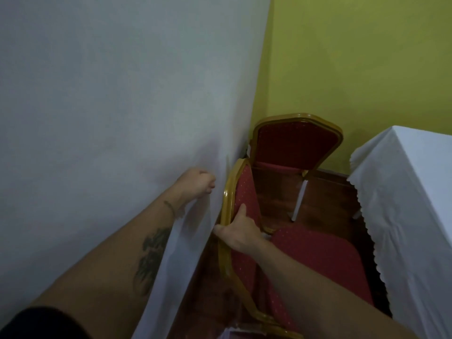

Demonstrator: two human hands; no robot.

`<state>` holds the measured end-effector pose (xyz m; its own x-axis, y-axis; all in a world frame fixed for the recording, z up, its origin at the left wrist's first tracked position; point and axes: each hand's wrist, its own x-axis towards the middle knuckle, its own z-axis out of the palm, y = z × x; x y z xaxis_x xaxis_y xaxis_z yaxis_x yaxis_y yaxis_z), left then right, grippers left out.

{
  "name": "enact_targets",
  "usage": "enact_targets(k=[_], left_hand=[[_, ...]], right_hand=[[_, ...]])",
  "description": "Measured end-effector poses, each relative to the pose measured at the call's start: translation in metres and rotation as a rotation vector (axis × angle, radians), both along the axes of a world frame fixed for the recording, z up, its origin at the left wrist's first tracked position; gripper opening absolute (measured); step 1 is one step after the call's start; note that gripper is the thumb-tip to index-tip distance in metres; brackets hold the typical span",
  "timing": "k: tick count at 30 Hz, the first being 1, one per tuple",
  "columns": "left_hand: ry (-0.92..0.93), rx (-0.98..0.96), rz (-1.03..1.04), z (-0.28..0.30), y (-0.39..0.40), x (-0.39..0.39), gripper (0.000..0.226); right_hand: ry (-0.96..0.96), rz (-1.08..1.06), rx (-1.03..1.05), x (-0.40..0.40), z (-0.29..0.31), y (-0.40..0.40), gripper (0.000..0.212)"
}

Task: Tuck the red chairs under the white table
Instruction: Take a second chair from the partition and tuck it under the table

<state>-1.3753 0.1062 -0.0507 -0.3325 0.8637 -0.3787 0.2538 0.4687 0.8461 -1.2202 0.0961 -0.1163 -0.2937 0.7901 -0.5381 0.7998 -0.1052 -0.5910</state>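
My right hand (241, 231) clamps the gold frame of the near chair (247, 192), thumb up on the red back; my left hand (199, 182) is fisted on the cloth (190, 253) of the table (110, 94), lifting it just left of that grip. If the cloth drops it could snag the frame. A second chair (296, 145) beyond my grip could block the push.

Dark wood floor (325, 192) carries red chairs (297, 145), white-draped tables (110, 94).
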Motion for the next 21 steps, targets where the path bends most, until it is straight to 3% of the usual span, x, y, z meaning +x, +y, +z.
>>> enact_targets(k=[4,8,15,21], left_hand=[[0.146,-0.135,-0.200,0.008,0.028,0.034,0.050],[0.259,-0.213,-0.255,-0.001,0.039,0.055,0.043],[0.056,-0.278,-0.173,-0.017,0.028,0.067,0.072],[0.059,-0.272,-0.145,-0.022,0.006,0.107,0.068]], right_hand=[[-0.029,0.013,-0.071,0.005,-0.005,-0.004,0.135],[-0.017,-0.001,-0.216,0.011,-0.006,-0.011,0.141],[0.047,-0.006,-0.239,0.029,-0.017,-0.027,0.132],[0.014,0.057,-0.245,0.072,-0.013,-0.048,0.138]])
